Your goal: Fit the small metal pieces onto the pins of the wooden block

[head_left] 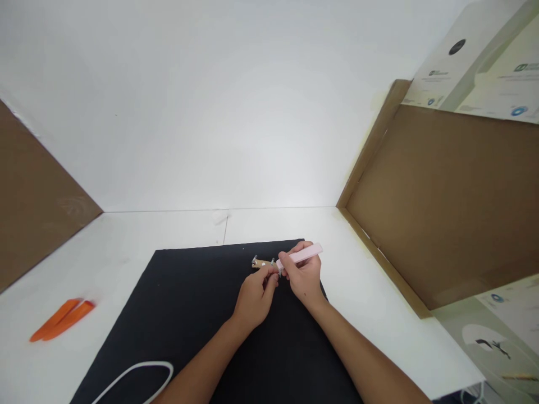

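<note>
On a black mat (126,314) lies a small tan strip (261,264) with several metal screws standing in it. My left hand (255,300) pinches the strip's near side between fingers and thumb. My right hand (304,275) grips a pink-handled small screwdriver (306,254), its handle pointing up and right. The thin metal tip sits against the strip's right end, near a screw, partly hidden by my fingers. The underside of the strip is out of sight.
Two orange plastic pry tools (62,320) lie on the white table (109,252) to the left of the mat. A white cable loop (138,381) rests on the mat's near left. Brown cardboard panels (438,202) stand at right and left, with printed white packaging (471,62) at upper right.
</note>
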Tool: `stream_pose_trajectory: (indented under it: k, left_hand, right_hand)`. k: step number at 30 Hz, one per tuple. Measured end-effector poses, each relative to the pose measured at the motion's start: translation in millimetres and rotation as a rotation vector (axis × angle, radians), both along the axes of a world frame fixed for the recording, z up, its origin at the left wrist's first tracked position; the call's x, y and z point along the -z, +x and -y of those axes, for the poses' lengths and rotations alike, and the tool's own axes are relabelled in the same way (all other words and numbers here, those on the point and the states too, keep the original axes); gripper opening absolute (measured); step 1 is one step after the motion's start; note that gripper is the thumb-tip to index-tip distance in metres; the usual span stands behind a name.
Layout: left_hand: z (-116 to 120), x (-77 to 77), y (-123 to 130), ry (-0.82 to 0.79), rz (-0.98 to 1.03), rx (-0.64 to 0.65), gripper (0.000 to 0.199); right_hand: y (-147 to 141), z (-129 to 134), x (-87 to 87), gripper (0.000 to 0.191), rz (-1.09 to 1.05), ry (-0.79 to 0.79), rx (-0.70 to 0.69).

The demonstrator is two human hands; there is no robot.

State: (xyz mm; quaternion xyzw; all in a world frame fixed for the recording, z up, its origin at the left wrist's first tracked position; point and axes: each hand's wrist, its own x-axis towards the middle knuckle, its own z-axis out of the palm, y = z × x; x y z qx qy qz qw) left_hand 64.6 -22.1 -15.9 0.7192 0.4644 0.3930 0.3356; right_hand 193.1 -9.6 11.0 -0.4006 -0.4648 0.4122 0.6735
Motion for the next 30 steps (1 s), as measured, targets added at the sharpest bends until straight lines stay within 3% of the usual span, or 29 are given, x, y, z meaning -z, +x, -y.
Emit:
stream_pose_trajectory:
  k: [30]
  left_hand:
    - [0.6,2.3,-0.4,-0.002,-0.003,-0.003,0.021]
  right_hand:
    - [3.4,-2.4,2.6,0.033,-0.004,-0.008,0.008]
